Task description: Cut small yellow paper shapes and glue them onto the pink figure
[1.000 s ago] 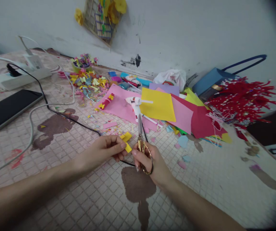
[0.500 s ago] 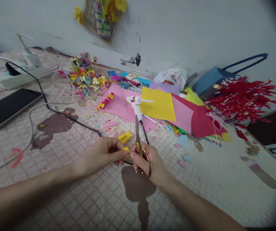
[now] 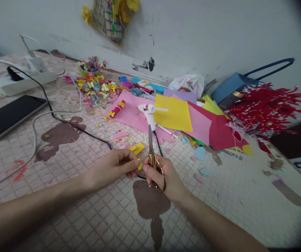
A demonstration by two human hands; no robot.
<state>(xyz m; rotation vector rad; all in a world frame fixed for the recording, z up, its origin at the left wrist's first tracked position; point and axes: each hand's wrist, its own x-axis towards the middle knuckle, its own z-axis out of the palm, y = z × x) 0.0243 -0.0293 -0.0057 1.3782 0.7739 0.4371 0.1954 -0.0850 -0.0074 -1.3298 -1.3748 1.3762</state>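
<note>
Pinched between the fingertips of my left hand [image 3: 119, 163] is a small piece of yellow paper [image 3: 140, 164]. My right hand [image 3: 167, 176] is closed around the gold handles of a pair of scissors [image 3: 150, 140], whose blades point away from me and look closed. The fingertips of both hands nearly meet at the yellow piece; I cannot tell whether the right ones touch it. Just beyond my left hand lie yellow paper strips [image 3: 137, 148]. A white glue gun [image 3: 147, 113] rests past the scissor tips on pink paper [image 3: 129, 101].
Paper scraps [image 3: 98, 85] heap at the back left before a bowl [image 3: 88, 70]. Yellow sheet paper [image 3: 173, 113] lies right of the glue gun, near red beaded stems [image 3: 268, 108]. A phone [image 3: 11, 117], a power strip [image 3: 21, 82] and cables occupy the left.
The small yellow piece has turned in my left fingertips and shows a different side. Both hands stay in nearly the same place, and the scissors remain in my right hand.
</note>
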